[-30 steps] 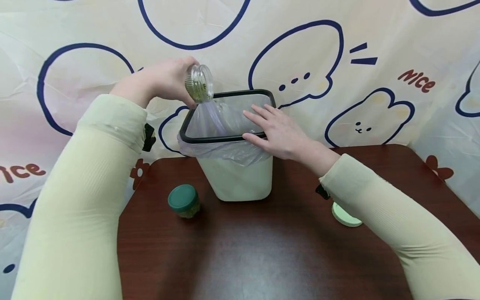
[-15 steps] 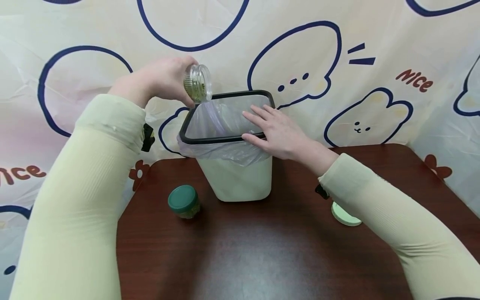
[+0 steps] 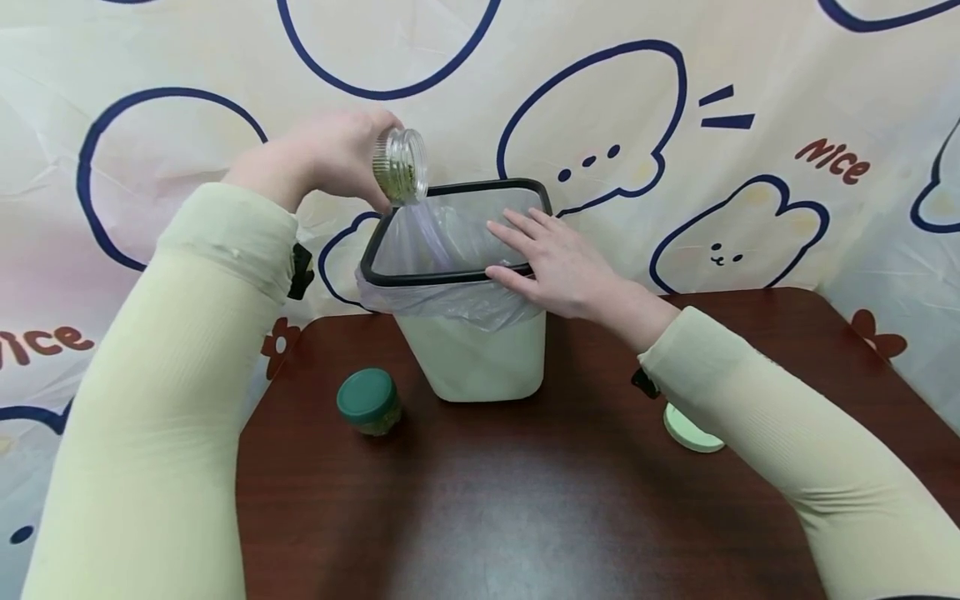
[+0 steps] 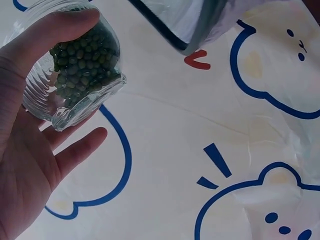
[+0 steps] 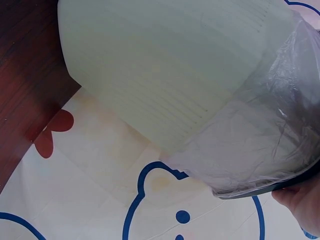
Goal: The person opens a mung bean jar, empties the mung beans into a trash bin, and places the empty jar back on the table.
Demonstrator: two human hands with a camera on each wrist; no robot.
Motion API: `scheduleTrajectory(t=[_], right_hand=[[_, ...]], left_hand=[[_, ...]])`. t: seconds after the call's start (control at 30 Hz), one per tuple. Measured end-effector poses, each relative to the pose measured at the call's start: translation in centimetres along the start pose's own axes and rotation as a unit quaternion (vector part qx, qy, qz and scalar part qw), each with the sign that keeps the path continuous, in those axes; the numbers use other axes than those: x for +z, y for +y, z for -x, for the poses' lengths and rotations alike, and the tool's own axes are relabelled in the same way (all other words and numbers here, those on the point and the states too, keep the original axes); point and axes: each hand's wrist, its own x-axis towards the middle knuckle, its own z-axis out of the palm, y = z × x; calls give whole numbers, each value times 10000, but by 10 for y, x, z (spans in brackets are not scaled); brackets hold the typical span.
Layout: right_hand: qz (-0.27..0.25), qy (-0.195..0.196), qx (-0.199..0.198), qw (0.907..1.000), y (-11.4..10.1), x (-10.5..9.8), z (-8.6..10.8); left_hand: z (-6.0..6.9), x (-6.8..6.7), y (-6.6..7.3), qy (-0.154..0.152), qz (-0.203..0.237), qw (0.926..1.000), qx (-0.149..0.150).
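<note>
My left hand [image 3: 330,158] grips a clear ribbed glass jar [image 3: 400,167] tipped on its side, its mouth over the left rim of a bin. In the left wrist view small green beans [image 4: 82,62] lie inside the jar [image 4: 37,85], held between thumb and fingers. The pale green bin [image 3: 487,358] stands upright with a black rim [image 3: 427,279] and a translucent liner [image 3: 465,302] folded over it. My right hand [image 3: 558,267] rests on the bin's right rim with fingers spread. The right wrist view shows part of that hand [image 5: 305,205] at the rim.
A small jar with a dark green lid [image 3: 366,397] stands on the brown table [image 3: 517,500], left of the bin. A light green lid [image 3: 692,429] lies at the right, partly under my right sleeve. Behind the table hangs a patterned cloth [image 3: 600,100].
</note>
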Motion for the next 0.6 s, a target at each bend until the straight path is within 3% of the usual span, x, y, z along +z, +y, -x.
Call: scheduleTrajectory(t=[0.27, 0.4, 0.5, 0.6], right_hand=[[33, -37, -6, 10000, -1, 1, 0], [9, -3, -32, 10000, 0, 1, 1], [7, 17, -34, 10000, 0, 0, 1], [26, -5, -14, 10000, 0, 0, 1]], left_hand=[[0, 7, -3, -164, 223, 9996, -8], [0, 4, -2, -15, 409, 9991, 62], [-1, 3, 0, 97, 253, 9996, 97], [-2, 4, 2, 13, 53, 9999, 87]])
